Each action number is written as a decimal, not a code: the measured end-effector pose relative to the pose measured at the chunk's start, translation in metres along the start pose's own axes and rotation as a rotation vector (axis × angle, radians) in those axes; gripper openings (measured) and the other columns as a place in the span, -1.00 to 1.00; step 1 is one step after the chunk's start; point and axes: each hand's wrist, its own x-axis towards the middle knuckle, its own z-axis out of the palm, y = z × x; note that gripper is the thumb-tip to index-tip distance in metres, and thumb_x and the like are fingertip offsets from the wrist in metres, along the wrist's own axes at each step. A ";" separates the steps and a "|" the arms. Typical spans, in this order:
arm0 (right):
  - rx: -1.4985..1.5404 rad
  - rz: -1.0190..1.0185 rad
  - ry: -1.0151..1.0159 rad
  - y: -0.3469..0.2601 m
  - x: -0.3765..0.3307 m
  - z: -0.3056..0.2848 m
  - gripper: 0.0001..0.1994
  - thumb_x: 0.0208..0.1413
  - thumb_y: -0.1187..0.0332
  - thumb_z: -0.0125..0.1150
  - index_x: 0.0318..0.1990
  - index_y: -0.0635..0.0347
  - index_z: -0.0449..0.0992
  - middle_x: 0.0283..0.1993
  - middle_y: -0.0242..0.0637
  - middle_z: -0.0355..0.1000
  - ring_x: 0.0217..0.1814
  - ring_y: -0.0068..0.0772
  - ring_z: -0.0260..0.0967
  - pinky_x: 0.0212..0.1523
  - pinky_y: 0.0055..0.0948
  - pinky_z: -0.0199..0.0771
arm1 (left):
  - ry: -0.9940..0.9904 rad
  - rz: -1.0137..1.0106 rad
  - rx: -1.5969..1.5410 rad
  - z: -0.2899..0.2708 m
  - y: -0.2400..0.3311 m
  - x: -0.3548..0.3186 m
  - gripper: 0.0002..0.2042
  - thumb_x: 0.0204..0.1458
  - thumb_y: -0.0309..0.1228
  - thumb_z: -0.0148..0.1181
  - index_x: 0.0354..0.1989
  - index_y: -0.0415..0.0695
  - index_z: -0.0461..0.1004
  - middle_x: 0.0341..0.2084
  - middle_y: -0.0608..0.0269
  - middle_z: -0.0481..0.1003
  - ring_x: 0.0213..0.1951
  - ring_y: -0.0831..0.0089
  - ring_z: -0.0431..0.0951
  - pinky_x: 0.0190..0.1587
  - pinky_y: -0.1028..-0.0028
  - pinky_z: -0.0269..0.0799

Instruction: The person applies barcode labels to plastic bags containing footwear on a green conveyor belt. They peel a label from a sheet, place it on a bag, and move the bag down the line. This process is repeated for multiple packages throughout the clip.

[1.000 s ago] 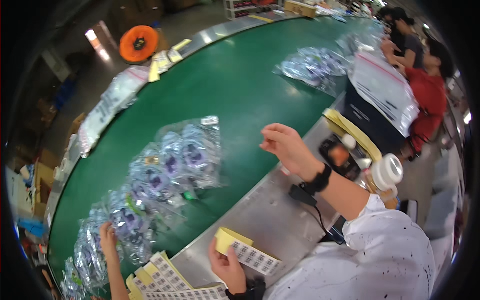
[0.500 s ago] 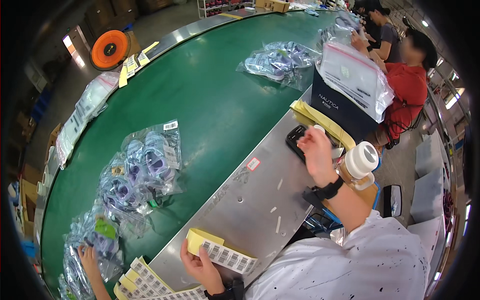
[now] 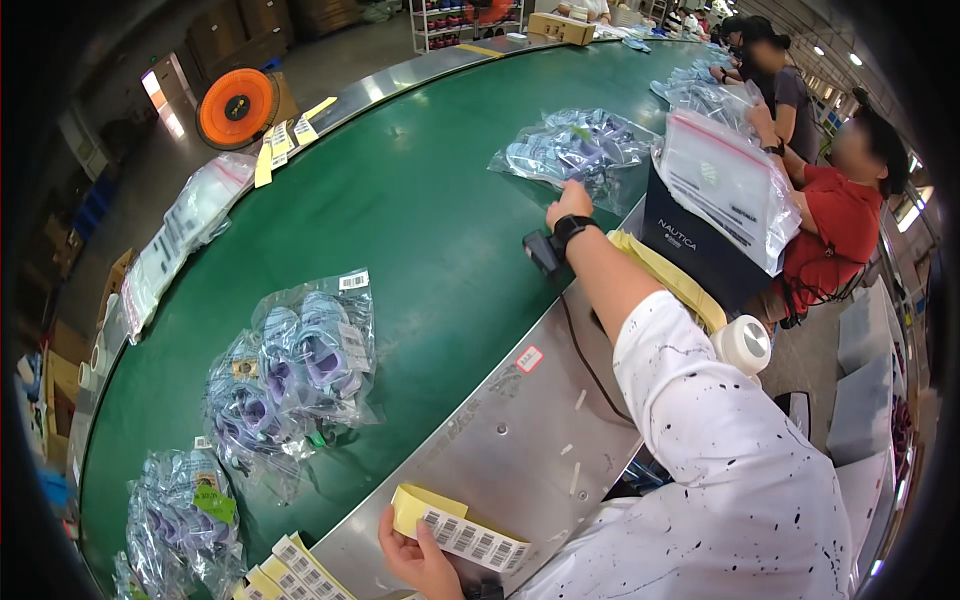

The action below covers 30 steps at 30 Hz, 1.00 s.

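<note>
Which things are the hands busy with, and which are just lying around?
Being used:
- left hand holds a strip of barcode stickers
- right hand reaches to a pile of clear bags on the green belt

Just lying about:
- orange reel
- roll of white tape
- dark box
- nearer bag pile

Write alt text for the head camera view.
A person's right hand reaches across a green conveyor belt to a pile of clear bags, while the left hand holds a strip of barcode labels at the metal ledge. More bagged items lie on the belt.
</note>
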 end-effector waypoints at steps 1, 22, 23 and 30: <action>0.054 0.040 0.003 -0.001 0.007 -0.001 -0.67 -0.03 0.40 0.11 -0.05 0.17 0.41 -0.03 -0.23 0.39 0.03 -0.26 0.34 -0.03 -0.32 0.33 | -0.006 0.004 -0.007 -0.001 -0.001 0.000 -0.59 0.09 -0.62 -0.04 0.15 -0.34 0.16 -0.10 -0.03 0.43 -0.14 0.37 0.50 -0.07 0.47 0.41; 0.205 0.830 -0.998 0.070 -0.316 0.032 -0.37 0.05 0.29 0.17 0.28 0.11 0.10 0.09 -0.35 0.22 0.09 -0.41 0.14 0.12 -0.37 0.15 | 0.008 0.038 0.052 0.007 0.007 0.000 -0.50 0.11 -0.60 -0.02 0.25 -0.30 0.07 0.05 -0.07 0.34 0.01 0.33 0.42 0.04 0.42 0.34; 0.132 0.808 -1.073 0.052 -0.331 0.012 -0.33 0.05 0.29 0.17 0.31 0.15 0.05 0.10 -0.31 0.21 0.10 -0.43 0.15 0.16 -0.39 0.13 | -0.013 0.037 0.045 0.010 0.007 0.000 -0.50 0.11 -0.61 -0.03 0.25 -0.30 0.07 0.05 -0.07 0.34 0.01 0.33 0.42 0.04 0.42 0.34; -0.481 0.046 -1.384 -0.053 -0.317 -0.138 -0.79 0.10 0.42 0.14 -0.11 0.25 0.41 0.30 -0.17 0.05 -0.11 -0.55 0.36 -0.08 -0.51 0.42 | -0.026 0.048 0.078 0.014 0.011 -0.001 -0.51 0.12 -0.60 -0.04 0.25 -0.28 0.08 0.05 -0.07 0.34 0.01 0.33 0.42 0.04 0.42 0.34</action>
